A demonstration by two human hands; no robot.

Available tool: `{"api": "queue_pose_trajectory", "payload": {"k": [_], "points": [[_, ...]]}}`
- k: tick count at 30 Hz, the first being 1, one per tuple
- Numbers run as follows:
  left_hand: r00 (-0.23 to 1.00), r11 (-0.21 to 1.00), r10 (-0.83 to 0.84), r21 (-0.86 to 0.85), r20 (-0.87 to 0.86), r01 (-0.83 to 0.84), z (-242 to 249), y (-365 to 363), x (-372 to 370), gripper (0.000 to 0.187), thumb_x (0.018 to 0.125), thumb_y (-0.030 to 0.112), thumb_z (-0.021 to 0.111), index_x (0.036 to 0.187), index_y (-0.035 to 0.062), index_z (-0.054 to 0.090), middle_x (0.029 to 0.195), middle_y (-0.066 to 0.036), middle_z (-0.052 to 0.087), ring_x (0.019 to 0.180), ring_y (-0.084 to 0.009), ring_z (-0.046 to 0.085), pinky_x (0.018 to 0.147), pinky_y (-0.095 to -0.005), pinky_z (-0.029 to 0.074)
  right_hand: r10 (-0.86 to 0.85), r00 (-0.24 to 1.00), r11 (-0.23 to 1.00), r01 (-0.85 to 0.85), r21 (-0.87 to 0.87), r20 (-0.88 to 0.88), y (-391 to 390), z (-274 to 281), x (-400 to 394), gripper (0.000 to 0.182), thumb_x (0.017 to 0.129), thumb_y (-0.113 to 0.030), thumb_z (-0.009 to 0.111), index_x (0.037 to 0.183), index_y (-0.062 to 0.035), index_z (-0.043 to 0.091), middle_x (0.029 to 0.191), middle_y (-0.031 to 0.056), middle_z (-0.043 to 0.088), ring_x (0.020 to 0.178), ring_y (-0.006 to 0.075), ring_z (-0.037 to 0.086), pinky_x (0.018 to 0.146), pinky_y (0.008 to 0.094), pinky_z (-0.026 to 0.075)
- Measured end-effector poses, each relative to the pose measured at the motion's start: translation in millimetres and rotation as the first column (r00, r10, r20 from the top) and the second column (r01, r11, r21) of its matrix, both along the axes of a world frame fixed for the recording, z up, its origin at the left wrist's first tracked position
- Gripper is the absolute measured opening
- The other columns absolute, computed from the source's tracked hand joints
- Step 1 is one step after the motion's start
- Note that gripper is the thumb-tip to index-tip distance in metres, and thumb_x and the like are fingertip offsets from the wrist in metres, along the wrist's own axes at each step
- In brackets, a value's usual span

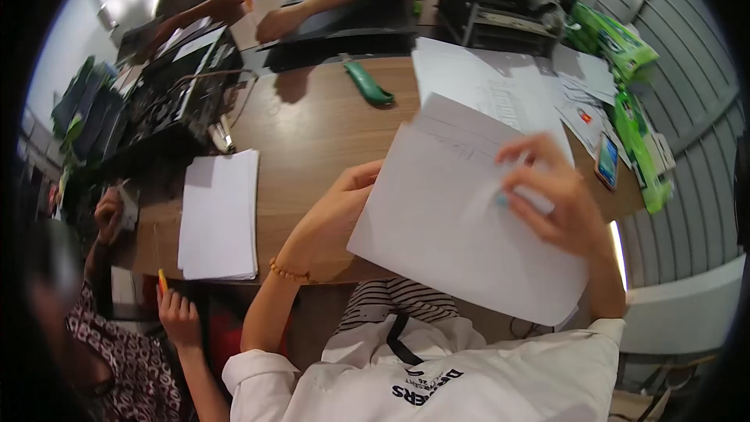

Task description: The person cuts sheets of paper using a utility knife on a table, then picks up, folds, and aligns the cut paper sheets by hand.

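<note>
A loose stack of white paper sheets (461,227) is tilted over the table's front edge, with faint printed lines near its top. My left hand (355,191) grips the stack at its left edge, the fingertips hidden behind the paper. Above the right part of the top sheet is my right hand (547,195), slightly blurred, its fingers bent and apart. Nothing shows between those fingers. Beyond the stack, more printed sheets (500,82) lie on the wooden table (312,133). A green-handled tool (367,84) rests on the wood to their left.
At the left are a white paper pile (219,215) and a black tray (168,101) of items. A phone (606,161) and green packages (641,148) lie right. A person (133,344) at lower left holds an orange-handled object (162,280). Other people are across the table.
</note>
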State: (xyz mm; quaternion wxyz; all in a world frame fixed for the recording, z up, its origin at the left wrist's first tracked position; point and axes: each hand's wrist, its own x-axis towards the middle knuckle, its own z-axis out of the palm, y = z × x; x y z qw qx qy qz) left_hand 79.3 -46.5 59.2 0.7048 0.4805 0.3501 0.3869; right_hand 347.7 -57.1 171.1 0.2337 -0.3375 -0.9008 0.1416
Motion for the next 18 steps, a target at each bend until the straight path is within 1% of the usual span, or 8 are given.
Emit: {"api": "queue_pose_trajectory", "payload": {"k": [2, 3, 6, 8, 9, 10, 13, 18], "points": [[0.984, 0.985, 0.170, 0.007, 0.044, -0.171, -1, -19, -27, 0.037, 0.090, 0.008, 0.047, 0.126, -0.0010, 0.046, 0.110, -0.005, 0.058, 0.093, -0.0069, 0.055, 0.079, -0.0218, 0.045, 0.037, 0.999, 0.960, -0.045, 0.277, 0.033, 30, 9, -15, 0.010, 0.072, -0.003, 0.065, 0.076, -0.0034, 0.056, 0.118, 0.0148, 0.048, 0.111, 0.0297, 0.043, 0.093, 0.0422, 0.034], [0.977, 0.978, 0.209, 0.009, 0.040, -0.210, -2, -30, -38, 0.037, 0.090, 0.008, 0.047, 0.126, -0.0010, 0.046, 0.110, -0.005, 0.058, 0.093, -0.0069, 0.055, 0.079, -0.0218, 0.045, 0.081, 0.996, 0.968, -0.089, 0.235, 0.041, 46, 8, -23, 0.008, 0.073, -0.004, 0.065, 0.076, -0.0050, 0.058, 0.125, 0.0146, 0.043, 0.118, 0.0313, 0.036, 0.100, 0.0447, 0.026], [0.888, 0.904, 0.426, -0.031, 0.172, -0.427, -6, -62, -68, 0.038, 0.089, 0.006, 0.047, 0.126, -0.0021, 0.044, 0.108, -0.004, 0.058, 0.090, -0.0069, 0.055, 0.078, -0.0209, 0.045, 0.236, 0.966, 0.930, -0.257, 0.263, 0.110, 90, 0, -58, 0.005, 0.076, -0.004, 0.064, 0.078, -0.0031, 0.059, 0.113, 0.0129, 0.053, 0.108, 0.0275, 0.047, 0.095, 0.0386, 0.035], [0.802, 0.807, 0.589, -0.027, 0.097, -0.589, -4, -79, -71, 0.040, 0.090, 0.010, 0.047, 0.127, -0.0022, 0.043, 0.107, -0.004, 0.058, 0.089, -0.0070, 0.055, 0.077, -0.0202, 0.044, 0.254, 0.967, 0.930, -0.242, -0.275, 0.008, 106, -6, -85, 0.007, 0.075, 0.002, 0.062, 0.079, 0.0006, 0.057, 0.099, 0.0102, 0.059, 0.093, 0.0212, 0.054, 0.083, 0.0310, 0.043], [0.707, 0.708, 0.706, -0.027, 0.030, -0.706, -5, -87, -74, 0.041, 0.090, 0.014, 0.048, 0.128, -0.0023, 0.042, 0.106, -0.004, 0.058, 0.088, -0.0070, 0.055, 0.075, -0.0195, 0.044, 0.279, 0.960, 0.925, -0.268, -0.271, 0.002, 107, -10, -98, 0.007, 0.075, 0.002, 0.062, 0.079, 0.0006, 0.057, 0.099, 0.0102, 0.059, 0.093, 0.0212, 0.054, 0.083, 0.0310, 0.043], [0.810, 0.819, 0.559, 0.032, 0.179, -0.573, -12, -89, -87, 0.047, 0.092, 0.026, 0.047, 0.129, -0.0026, 0.040, 0.104, -0.004, 0.058, 0.084, -0.0073, 0.055, 0.073, -0.0189, 0.044, 0.277, 0.961, 0.924, -0.265, -0.275, 0.007, 107, -13, -109, 0.007, 0.075, 0.001, 0.062, 0.080, 0.0018, 0.057, 0.089, 0.0089, 0.059, 0.082, 0.0184, 0.055, 0.077, 0.0282, 0.044], [0.811, 0.818, 0.544, 0.079, 0.215, -0.569, -22, -98, -96, 0.051, 0.092, 0.034, 0.046, 0.129, -0.0014, 0.040, 0.101, -0.004, 0.059, 0.083, -0.0085, 0.056, 0.070, -0.0182, 0.044, 0.307, 0.951, 0.920, -0.285, -0.268, 0.042, 97, -18, -137, 0.008, 0.077, -0.001, 0.063, 0.081, 0.0030, 0.058, 0.080, 0.0088, 0.061, 0.074, 0.0180, 0.058, 0.071, 0.0272, 0.046], [0.743, 0.724, 0.661, 0.349, -0.103, -0.596, -3, -99, -91, 0.030, 0.091, 0.016, 0.051, 0.114, -0.0033, 0.050, 0.087, -0.001, 0.059, 0.074, -0.0019, 0.050, 0.059, -0.0177, 0.042, 0.412, 0.901, 0.907, -0.391, -0.157, 0.138, 80, -22, -159, 0.009, 0.076, -0.002, 0.064, 0.079, 0.0033, 0.058, 0.077, 0.0106, 0.060, 0.073, 0.0213, 0.060, 0.070, 0.0300, 0.047]]}}
